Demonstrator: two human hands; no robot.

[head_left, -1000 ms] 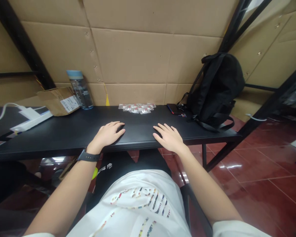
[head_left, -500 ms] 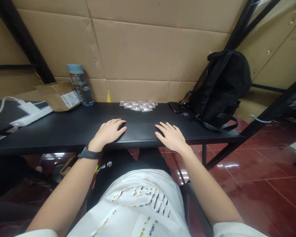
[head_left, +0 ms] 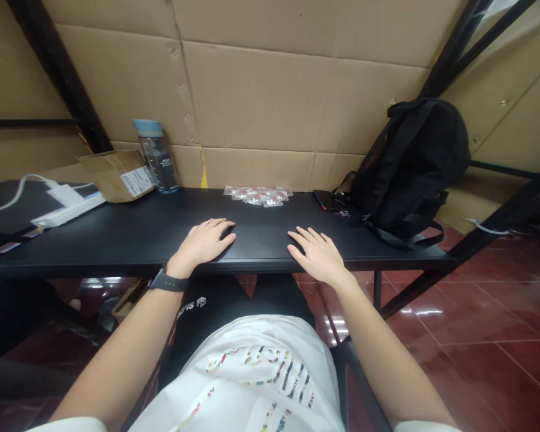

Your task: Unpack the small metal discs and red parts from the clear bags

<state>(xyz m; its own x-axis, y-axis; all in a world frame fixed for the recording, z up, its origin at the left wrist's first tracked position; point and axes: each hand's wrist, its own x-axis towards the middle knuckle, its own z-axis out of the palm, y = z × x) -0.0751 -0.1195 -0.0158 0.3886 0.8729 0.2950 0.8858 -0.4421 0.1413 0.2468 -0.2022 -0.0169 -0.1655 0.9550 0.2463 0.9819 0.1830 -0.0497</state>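
My left hand (head_left: 207,241) lies on the black table (head_left: 117,237) near its front edge, palm down, fingers stretched out and holding nothing. To the right, my right hand (head_left: 317,252) rests on the same tabletop with its fingers spread, also holding nothing. Beyond both hands, against the cardboard wall, lies a group of small clear plastic packets (head_left: 258,196) with red spots; what is inside is too small to make out. Neither hand touches the packets.
At the back left stand a water bottle (head_left: 159,159) with a blue lid and an opened cardboard box (head_left: 112,174), beside a white power strip (head_left: 69,210). On the right are a phone (head_left: 325,200), keys (head_left: 342,213) and a black backpack (head_left: 414,168). Cardboard (head_left: 252,102) walls the back.
The whole view has shifted slightly, so everything on the table appears a little further right. Both hands keep their place on the table, and the objects have not moved.
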